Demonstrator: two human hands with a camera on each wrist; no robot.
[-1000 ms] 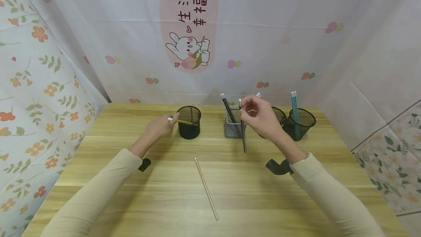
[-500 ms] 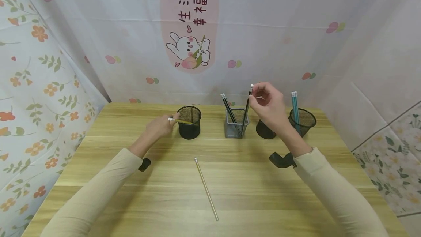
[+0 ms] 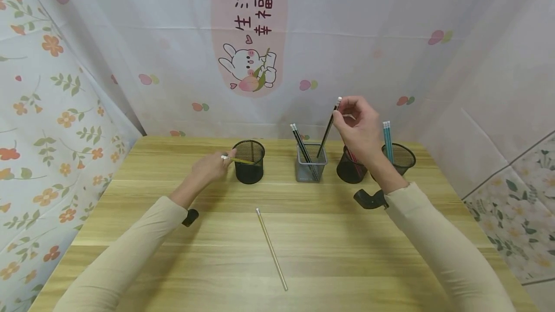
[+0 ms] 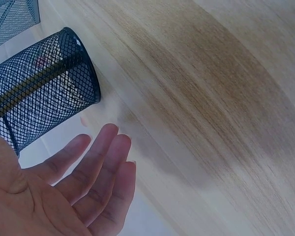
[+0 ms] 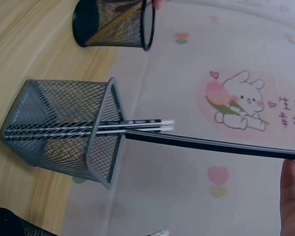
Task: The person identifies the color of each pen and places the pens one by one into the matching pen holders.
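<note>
My right hand point(image 3: 360, 122) pinches a black pencil point(image 3: 328, 131) near its white eraser end. The pencil slants down, and its lower end is at the opening of the grey square mesh pencil holder point(image 3: 304, 175); in the right wrist view that pencil point(image 5: 211, 146) meets the holder's rim. Several black pencils point(image 3: 299, 136) lean inside the holder. My left hand point(image 3: 211, 166) is beside a round black mesh cup point(image 3: 249, 175), its fingers point(image 4: 96, 162) extended and loosely spread. A yellow pencil point(image 3: 244, 161) leans in that cup, eraser end towards the left hand; whether the thumb touches it is hidden.
A gold pencil point(image 3: 271, 249) lies on the wooden table point(image 3: 225, 264). To the right stand a black mesh cup point(image 3: 349, 173) with red pencils and another mesh cup point(image 3: 405, 154) with teal pencils point(image 3: 388, 141). A patterned curtain point(image 3: 347, 52) hangs behind.
My right hand has moved up and to the right with the black pencil, whose lower end has risen to the holder's opening. The left hand has stayed still.
</note>
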